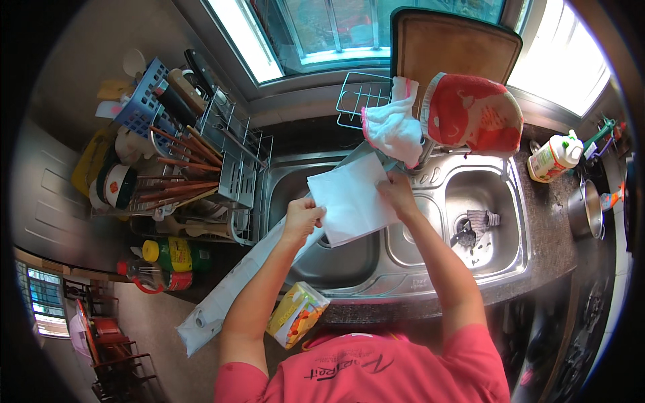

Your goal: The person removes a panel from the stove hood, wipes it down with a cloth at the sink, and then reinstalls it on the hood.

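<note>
Between my two hands a folded white paper sheet [352, 199], perhaps a paper towel, is held above the steel double sink [342, 267]. My left hand [304, 217] pinches its left edge, and my right hand [395, 194] grips its right edge. Under the sheet, a long pale strip [237, 282] lies slantwise across the left basin and over the counter's front edge; its material is not clear. Near my left forearm, at the counter edge, is a yellow printed soft pack [297, 315]. In the right basin, a striped cloth [482, 221] lies by the drain.
A wire dish rack [237, 176] with chopsticks and knives stands left. Bottles [176, 255] lie near it. Behind the sink are a white cloth [395, 128], a red cloth [473, 116] and a cutting board [453, 45]. A detergent bottle [554, 157] and a metal pot [584, 209] are right.
</note>
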Demonstrator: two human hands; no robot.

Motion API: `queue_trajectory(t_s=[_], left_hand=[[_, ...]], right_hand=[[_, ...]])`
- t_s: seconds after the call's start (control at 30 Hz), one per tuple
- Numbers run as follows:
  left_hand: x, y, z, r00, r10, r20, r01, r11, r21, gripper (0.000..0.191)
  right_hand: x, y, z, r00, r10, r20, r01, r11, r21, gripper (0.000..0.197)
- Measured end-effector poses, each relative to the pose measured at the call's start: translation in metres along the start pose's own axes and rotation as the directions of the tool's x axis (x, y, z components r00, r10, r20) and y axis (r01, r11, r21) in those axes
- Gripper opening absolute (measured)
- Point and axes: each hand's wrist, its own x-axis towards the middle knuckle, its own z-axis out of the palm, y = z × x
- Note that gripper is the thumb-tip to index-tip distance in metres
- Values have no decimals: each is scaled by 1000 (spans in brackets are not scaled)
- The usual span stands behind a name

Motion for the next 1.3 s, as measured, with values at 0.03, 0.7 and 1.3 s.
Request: queue_trajectory(t_s=[0.03, 0.7, 1.3], left_hand=[[9, -2, 8, 1000, -1, -3, 1, 1000, 7, 9], [90, -16, 77, 912, 299, -281, -103, 831, 547, 11], [93, -6, 81, 968, 236, -86, -59, 546, 836, 14]], right_hand=[[13, 3, 0, 1000, -2, 3, 2, 1000, -4, 22], [70, 1, 21, 714, -699, 51, 307, 247, -919, 20], [80, -9, 29, 912, -69, 405, 392, 442, -807, 27]])
